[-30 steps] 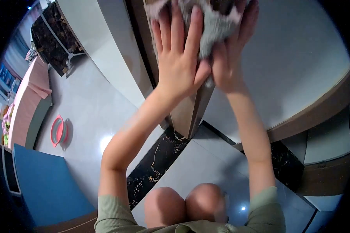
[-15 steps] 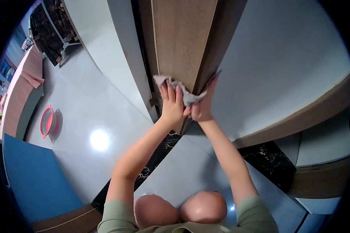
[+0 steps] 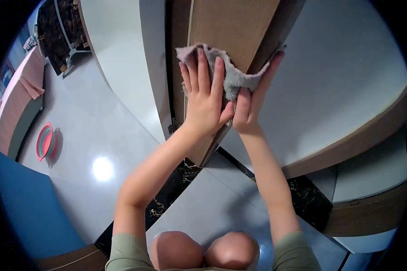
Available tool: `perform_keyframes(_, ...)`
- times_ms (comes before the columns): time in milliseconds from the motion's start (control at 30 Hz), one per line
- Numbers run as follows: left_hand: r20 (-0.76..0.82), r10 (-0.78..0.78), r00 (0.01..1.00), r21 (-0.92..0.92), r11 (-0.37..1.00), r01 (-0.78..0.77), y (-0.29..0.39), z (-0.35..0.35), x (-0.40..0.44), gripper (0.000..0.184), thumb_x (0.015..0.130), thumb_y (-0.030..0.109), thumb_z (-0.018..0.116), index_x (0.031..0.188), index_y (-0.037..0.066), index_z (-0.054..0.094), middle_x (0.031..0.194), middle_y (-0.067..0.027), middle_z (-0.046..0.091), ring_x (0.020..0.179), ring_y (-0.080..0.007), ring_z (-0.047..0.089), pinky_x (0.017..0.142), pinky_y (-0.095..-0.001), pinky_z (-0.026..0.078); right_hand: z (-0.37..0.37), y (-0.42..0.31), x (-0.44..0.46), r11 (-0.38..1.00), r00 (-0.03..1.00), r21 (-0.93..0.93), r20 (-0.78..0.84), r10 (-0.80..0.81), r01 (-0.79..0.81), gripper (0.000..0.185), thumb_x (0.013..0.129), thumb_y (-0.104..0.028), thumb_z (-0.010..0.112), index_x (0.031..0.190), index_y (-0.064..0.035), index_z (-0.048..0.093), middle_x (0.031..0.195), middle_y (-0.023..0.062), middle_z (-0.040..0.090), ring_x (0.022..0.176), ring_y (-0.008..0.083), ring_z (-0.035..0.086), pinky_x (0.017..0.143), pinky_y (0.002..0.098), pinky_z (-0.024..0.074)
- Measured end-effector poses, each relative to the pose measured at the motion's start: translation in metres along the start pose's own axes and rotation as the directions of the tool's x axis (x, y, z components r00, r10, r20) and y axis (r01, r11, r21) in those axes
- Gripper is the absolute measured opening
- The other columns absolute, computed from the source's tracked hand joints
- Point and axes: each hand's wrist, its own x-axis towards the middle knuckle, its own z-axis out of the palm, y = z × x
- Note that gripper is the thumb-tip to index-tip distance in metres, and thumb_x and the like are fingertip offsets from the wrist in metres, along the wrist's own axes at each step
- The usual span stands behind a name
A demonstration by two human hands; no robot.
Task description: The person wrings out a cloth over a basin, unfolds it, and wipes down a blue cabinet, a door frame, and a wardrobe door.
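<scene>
A grey and pinkish fluffy cloth (image 3: 239,80) is draped around the end of a brown wooden door frame (image 3: 230,27). My left hand (image 3: 204,97) lies flat on its left part, fingers spread and stretched out, pressing it to the wood's front face. On the frame's right side, my right hand (image 3: 251,104) holds the cloth against the edge, thumb bent over its lower border and fingers reaching up along the side. Both thumbs come close together at the cloth's bottom. The cloth under my palms is hidden.
A pink and grey basin (image 3: 45,141) stands on the pale tiled floor (image 3: 81,131) at left. Nearby are a blue panel (image 3: 31,198) and a pink-covered bed (image 3: 25,90). A white panel (image 3: 334,77) adjoins the frame at right. My knees (image 3: 203,250) are below.
Both hands have slid the cloth upward along the door frame. The view has shifted slightly, and the basin appears a little further left.
</scene>
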Motion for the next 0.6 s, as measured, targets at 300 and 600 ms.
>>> perform_keyframes(300,0.219,-0.062,0.974,0.074,0.996,0.046,-0.028,0.031,-0.176,0.075,0.080,0.044,0.044,0.132,-0.006,0.025,0.136,-0.0387,0.011,0.126,-0.0551,0.008,0.099,-0.0660,0.006,0.026,0.019,-0.170,0.975,0.968,-0.096,0.134,0.212,-0.200,0.075,0.085,-0.030,0.031,0.133,0.0129,-0.007,0.141,0.0310,-0.007,0.133,0.0420,-0.003,0.108,0.0457,0.0007)
perform_keyframes(600,0.182,-0.240,0.953,-0.058,0.965,0.254,-0.019,0.009,-0.108,0.083,0.076,0.038,0.050,0.136,-0.006,0.014,0.141,-0.0320,0.001,0.129,-0.0511,0.002,0.105,-0.0548,0.009,0.008,-0.019,-0.063,0.976,0.982,-0.208,0.188,-0.018,0.057,0.067,0.087,-0.017,0.031,0.134,0.0112,-0.007,0.143,0.0274,-0.009,0.133,0.0393,-0.008,0.108,0.0439,-0.0024)
